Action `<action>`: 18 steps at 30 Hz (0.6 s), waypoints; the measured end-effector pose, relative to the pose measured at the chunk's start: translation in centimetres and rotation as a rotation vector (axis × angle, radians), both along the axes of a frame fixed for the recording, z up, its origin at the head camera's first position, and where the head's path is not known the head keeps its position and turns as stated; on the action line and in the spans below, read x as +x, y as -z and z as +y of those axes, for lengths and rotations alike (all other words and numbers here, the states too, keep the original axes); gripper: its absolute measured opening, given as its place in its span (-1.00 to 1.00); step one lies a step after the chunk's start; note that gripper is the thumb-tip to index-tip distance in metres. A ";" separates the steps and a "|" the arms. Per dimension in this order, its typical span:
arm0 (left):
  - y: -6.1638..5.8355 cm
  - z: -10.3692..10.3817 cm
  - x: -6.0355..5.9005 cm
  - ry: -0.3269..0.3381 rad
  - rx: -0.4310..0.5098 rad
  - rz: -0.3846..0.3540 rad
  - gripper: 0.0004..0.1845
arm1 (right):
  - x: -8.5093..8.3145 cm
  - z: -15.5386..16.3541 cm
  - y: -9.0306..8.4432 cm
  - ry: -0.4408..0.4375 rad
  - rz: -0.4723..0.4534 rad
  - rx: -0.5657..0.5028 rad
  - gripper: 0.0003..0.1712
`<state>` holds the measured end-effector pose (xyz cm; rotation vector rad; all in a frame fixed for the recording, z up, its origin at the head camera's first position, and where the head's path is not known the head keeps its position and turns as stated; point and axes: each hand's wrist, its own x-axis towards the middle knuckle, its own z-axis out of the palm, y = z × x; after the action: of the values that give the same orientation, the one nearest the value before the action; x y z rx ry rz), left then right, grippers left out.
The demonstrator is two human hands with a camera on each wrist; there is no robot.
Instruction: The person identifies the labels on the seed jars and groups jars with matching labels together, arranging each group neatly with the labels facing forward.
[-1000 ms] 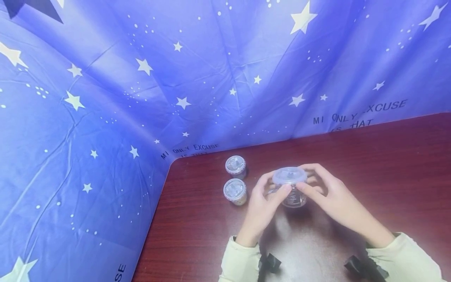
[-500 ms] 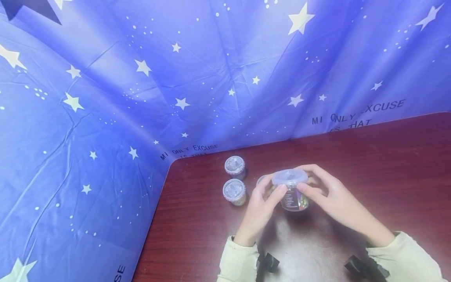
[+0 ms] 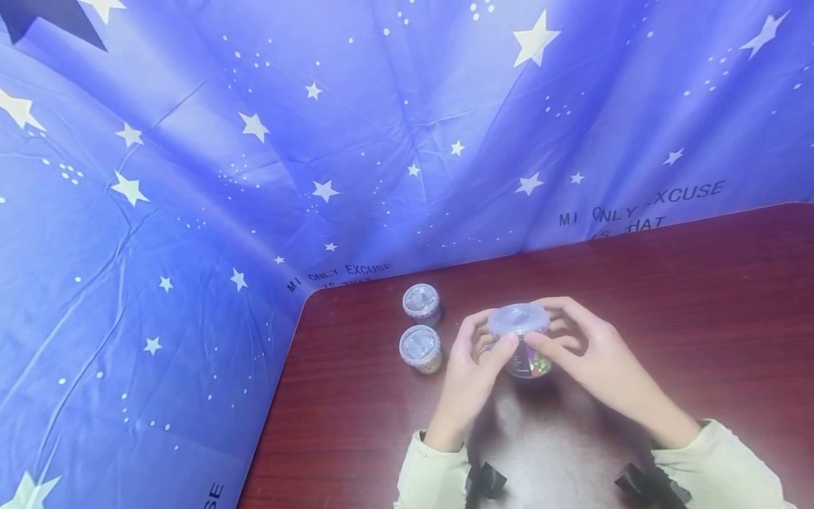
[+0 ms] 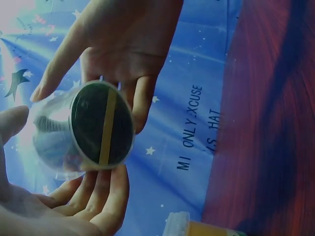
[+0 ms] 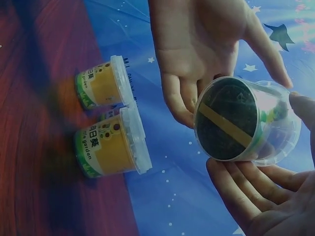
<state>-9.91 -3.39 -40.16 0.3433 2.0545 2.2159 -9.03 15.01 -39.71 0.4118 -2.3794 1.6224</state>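
Both hands hold a clear plastic cup (image 3: 529, 357) with a translucent lid (image 3: 520, 319), lifted off the table. My left hand (image 3: 473, 360) grips its left side, thumb in front near the rim. On the other side, my right hand (image 3: 588, 346) grips it, with its thumb also in front. The label shows dark print and a colourful picture. Seen from below in the wrist views, the cup's base (image 4: 101, 125) is dark with a yellow strip across it. Its contents cannot be told.
Two lidded cups, one farther back (image 3: 421, 304) and one nearer (image 3: 420, 350), stand left of my hands; the right wrist view shows their yellow-and-green labels (image 5: 103, 142). A star-printed blue cloth (image 3: 381, 141) hangs behind the dark red table (image 3: 699, 304).
The held cup has turned between my fingers, bringing the colourful part of its label to the front. My hands stay around it in nearly the same place.
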 end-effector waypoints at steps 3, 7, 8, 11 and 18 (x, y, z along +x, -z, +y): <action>0.0 0.2 0.1 -0.014 0.004 0.004 -0.54 | 0.0 -0.2 0.1 -0.006 0.001 -0.012 -0.56; 0.0 0.2 0.1 -0.017 0.014 0.011 -0.56 | -0.1 -0.2 0.1 -0.012 0.005 -0.015 -0.56; 0.0 0.2 0.1 -0.013 0.018 0.010 -0.57 | -0.1 -0.1 0.1 -0.016 0.004 -0.016 -0.57; 0.0 -0.1 0.0 0.002 0.037 -0.002 -0.60 | -0.1 0.1 0.2 -0.041 0.004 -0.016 -0.58; -0.4 -0.5 0.0 0.092 0.056 0.000 -0.59 | -0.3 0.5 0.3 -0.119 0.000 -0.011 -0.58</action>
<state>-9.89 -3.87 -39.73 0.4339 1.9381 2.2220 -9.30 15.54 -39.99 0.5611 -2.3861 1.6850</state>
